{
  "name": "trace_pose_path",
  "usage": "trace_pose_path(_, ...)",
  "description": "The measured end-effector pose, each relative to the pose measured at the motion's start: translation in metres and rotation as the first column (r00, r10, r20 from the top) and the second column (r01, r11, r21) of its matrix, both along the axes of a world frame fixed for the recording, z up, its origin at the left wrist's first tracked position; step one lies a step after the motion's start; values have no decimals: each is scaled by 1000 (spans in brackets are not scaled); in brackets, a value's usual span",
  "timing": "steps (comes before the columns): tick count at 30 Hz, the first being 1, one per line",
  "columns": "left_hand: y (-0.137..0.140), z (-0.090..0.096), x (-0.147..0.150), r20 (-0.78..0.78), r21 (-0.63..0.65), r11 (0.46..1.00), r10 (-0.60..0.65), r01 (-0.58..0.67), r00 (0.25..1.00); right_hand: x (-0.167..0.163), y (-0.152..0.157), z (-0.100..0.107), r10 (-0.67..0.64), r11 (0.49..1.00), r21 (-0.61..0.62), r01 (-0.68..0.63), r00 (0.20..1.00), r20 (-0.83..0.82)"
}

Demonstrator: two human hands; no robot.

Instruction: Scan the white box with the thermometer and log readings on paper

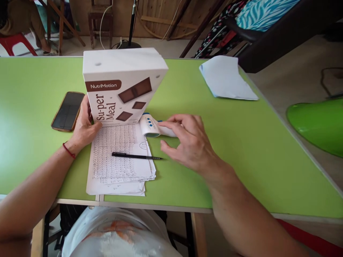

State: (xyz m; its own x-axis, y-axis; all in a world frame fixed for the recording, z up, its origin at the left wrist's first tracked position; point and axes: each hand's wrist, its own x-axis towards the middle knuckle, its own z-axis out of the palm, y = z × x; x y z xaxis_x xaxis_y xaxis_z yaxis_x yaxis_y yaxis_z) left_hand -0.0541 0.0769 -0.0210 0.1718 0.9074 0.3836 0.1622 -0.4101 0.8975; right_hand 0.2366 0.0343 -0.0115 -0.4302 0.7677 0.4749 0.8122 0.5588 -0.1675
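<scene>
My left hand (85, 123) grips the lower left edge of a white NutriMotion "Su-per Meal" box (120, 98), which stands upright on the table. Handwritten paper sheets (120, 169) lie in front of and partly beneath the box. Across the sheets rests a black pen (136, 156), its tip pointing right. A white and blue infrared thermometer (150, 125) lies just right of the box's base, by the top corner of the sheets. Over its handle end is my right hand (191, 142), thumb and index finger apart; whether the index finger touches it I cannot tell.
A phone (68, 110) lies left of my left hand on the green table (268, 160). Folded white paper (227, 76) is at the far right edge. Beyond stand a black pole base (129, 45), a wooden stool (100, 21) and a green chair (318, 126). Part of a seated person shows far left.
</scene>
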Motion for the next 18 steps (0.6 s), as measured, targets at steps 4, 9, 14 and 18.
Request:
trace_pose_path(4,-6,3,5,-54,133,977,175,-167,983,-5,-11,10,270,952,-147,-267,963,-6)
trace_pose_path(9,-19,18,11,112,585,665,501,-464,858,-2,-14,3,439,861,-328,-388,893,98)
trace_pose_path(14,-50,38,21,-315,503,864,191,-7,930,-6,-15,5,231,906,-303,-295,946,-228)
trace_pose_path(18,-64,34,32,-697,478,780,57,405,715,-20,-16,0,-102,921,-331,-208,690,-717)
